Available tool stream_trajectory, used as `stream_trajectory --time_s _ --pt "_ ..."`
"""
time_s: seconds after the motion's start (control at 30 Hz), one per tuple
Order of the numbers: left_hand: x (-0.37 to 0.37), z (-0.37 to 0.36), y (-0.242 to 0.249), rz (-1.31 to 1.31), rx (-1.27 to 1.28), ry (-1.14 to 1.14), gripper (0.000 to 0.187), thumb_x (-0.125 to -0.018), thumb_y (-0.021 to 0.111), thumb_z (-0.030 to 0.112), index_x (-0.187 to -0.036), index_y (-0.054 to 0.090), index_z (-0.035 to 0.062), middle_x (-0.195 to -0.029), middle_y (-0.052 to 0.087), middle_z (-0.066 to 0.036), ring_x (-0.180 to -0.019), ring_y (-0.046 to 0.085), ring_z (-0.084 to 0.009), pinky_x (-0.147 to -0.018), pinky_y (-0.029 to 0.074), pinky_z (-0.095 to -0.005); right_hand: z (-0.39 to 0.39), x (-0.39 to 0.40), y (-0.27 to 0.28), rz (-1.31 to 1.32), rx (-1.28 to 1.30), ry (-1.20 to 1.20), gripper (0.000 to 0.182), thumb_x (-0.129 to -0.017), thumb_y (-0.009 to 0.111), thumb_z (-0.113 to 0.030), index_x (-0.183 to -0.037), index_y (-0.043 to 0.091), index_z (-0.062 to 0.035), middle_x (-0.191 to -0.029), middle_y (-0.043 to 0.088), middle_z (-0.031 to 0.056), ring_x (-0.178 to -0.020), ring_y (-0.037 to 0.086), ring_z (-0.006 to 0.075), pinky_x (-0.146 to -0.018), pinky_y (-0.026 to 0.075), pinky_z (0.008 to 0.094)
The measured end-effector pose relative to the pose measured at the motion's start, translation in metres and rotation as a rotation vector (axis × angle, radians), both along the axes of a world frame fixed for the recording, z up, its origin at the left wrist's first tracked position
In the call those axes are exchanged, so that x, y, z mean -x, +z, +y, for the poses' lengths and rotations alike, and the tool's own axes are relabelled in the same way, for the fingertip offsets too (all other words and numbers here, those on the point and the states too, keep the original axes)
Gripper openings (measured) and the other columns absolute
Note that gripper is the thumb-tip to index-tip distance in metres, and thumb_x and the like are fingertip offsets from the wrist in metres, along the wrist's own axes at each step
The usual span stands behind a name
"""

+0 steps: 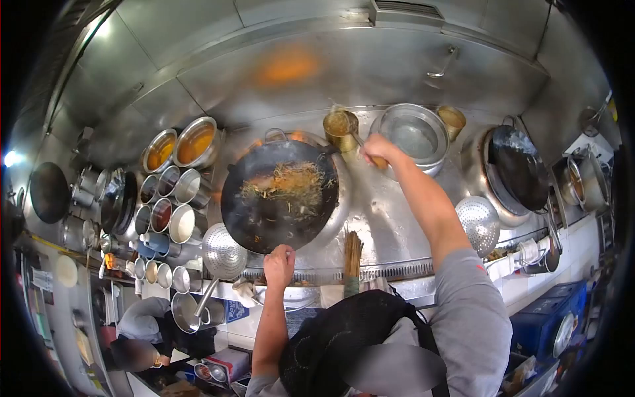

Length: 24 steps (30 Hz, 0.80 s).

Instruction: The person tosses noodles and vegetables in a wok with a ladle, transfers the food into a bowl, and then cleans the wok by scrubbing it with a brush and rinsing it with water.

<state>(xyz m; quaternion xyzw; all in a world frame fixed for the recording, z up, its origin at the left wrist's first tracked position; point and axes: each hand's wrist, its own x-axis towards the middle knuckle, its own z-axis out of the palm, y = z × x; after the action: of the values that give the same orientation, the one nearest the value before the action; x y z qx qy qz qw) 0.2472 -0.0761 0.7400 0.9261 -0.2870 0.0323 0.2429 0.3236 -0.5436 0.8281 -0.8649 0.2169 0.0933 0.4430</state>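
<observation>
Strainer [225,251] and brush [353,255] flank left hand [279,263] at wok [280,195]; right hand [380,149] holds utensil [358,139]

My left hand [279,264] hid part of the near rim of the wok [248,215], and blur covered a co-worker's head [134,354].

The round metal wok [254,215] is black, the shredded food [291,188] in it golden brown. Two round steel bowls [213,153] of orange liquid [194,143] are silver; two round steel strainers [225,251] are silver, dotted with holes. The short-sleeved fabric shirt [473,317] is plain grey.
</observation>
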Motion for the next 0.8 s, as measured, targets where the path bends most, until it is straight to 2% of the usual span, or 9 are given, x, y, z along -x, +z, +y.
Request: stream_trajectory --time_s 0.03,0.1,0.13,0.4,0.57,0.67,0.73,0.77,0.8 --pt "-0.001 0.0 -0.001 -0.019 0.007 0.002 0.012 -0.085 0.07 0.018 -0.092 0.062 0.0123 -0.082 0.066 -0.007 -0.079 0.066 -0.0286 -0.072 0.047 -0.0449 -0.004 0.016 -0.005 0.012 0.004 -0.011 0.027 -0.08 0.064 -0.01 -0.101 0.066 0.0064 -0.075 0.069 0.0185 -0.057 0.067 0.0265 -0.052 0.052 0.0422" --pt "0.004 0.002 -0.005 -0.019 0.016 -0.012 0.012 -0.085 0.07 0.018 -0.092 0.062 0.0128 -0.081 0.066 -0.006 -0.079 0.066 -0.0277 -0.072 0.046 -0.0444 -0.007 0.065 -0.021 -0.183 0.431 0.024 0.052 -0.082 0.064 -0.011 -0.13 0.054 0.0037 -0.097 0.07 0.0264 -0.08 0.071 0.0387 -0.074 0.056 0.0475" --pt "0.003 0.001 -0.005 -0.043 0.014 0.005 0.012 -0.085 0.07 0.018 -0.092 0.062 0.0131 -0.081 0.066 -0.005 -0.079 0.066 -0.0271 -0.073 0.046 -0.0438 -0.016 0.078 -0.05 -0.331 0.489 -0.007 0.053 -0.087 0.062 -0.015 -0.138 0.051 -0.0072 -0.108 0.067 0.0304 -0.103 0.063 0.0471 -0.091 0.049 0.053" --pt "0.003 -0.001 -0.009 -0.133 0.026 0.02 0.013 -0.084 0.071 0.016 -0.094 0.062 0.0133 -0.082 0.062 -0.004 -0.079 0.063 -0.0249 -0.072 0.042 -0.0425 0.012 0.191 -0.058 -0.409 0.522 -0.378 0.063 -0.094 0.06 -0.018 -0.152 0.035 -0.0175 -0.111 0.066 0.029 -0.095 0.063 0.0509 -0.088 0.05 0.0569" --pt "0.003 -0.002 -0.004 -0.09 0.018 0.014 0.015 -0.085 0.071 0.017 -0.097 0.062 0.0127 -0.086 0.063 -0.004 -0.083 0.064 -0.025 -0.073 0.042 -0.0425 -0.009 0.214 -0.073 -0.218 0.599 -0.504 0.064 -0.095 0.056 -0.017 -0.153 0.029 -0.0119 -0.11 0.065 0.0301 -0.093 0.065 0.0488 -0.083 0.053 0.0567" --pt "0.003 -0.002 -0.002 -0.075 0.01 0.004 0.016 -0.085 0.071 0.018 -0.097 0.062 0.0128 -0.087 0.063 -0.004 -0.084 0.064 -0.025 -0.074 0.042 -0.0426 -0.024 0.213 -0.088 -0.189 0.627 -0.591 0.052 -0.094 0.056 -0.015 -0.143 0.042 -0.004 -0.102 0.066 0.0317 -0.087 0.067 0.0482 -0.079 0.054 0.0547" --pt "0.003 -0.002 -0.003 -0.091 0.006 -0.007 0.016 -0.084 0.071 0.017 -0.096 0.062 0.0123 -0.086 0.063 -0.004 -0.083 0.064 -0.0247 -0.073 0.043 -0.0422 -0.034 0.205 -0.087 -0.233 0.133 -0.634 0.023 -0.095 0.058 -0.016 -0.112 0.057 0.0007 -0.075 0.065 0.0165 -0.065 0.067 0.0268 -0.056 0.054 0.0412" --pt "0.002 -0.002 -0.004 -0.108 0.004 -0.008 0.015 -0.084 0.071 0.017 -0.095 0.063 0.0118 -0.085 0.063 -0.004 -0.081 0.064 -0.0244 -0.073 0.044 -0.0418 -0.037 0.205 -0.08 -0.235 0.136 -0.637 0.023 -0.095 0.058 -0.016 -0.112 0.057 0.0007 -0.075 0.065 0.0165 -0.065 0.067 0.0268 -0.056 0.054 0.0412" --pt "0.002 -0.002 -0.004 -0.11 0.007 -0.01 0.015 -0.084 0.071 0.017 -0.095 0.063 0.0118 -0.085 0.063 -0.004 -0.081 0.064 -0.0244 -0.073 0.044 -0.0418 -0.04 0.205 -0.072 -0.316 -0.337 -0.712 0.014 -0.095 0.059 -0.015 -0.1 0.056 -0.0018 -0.069 0.059 0.0094 -0.059 0.06 0.0191 -0.05 0.048 0.0351"
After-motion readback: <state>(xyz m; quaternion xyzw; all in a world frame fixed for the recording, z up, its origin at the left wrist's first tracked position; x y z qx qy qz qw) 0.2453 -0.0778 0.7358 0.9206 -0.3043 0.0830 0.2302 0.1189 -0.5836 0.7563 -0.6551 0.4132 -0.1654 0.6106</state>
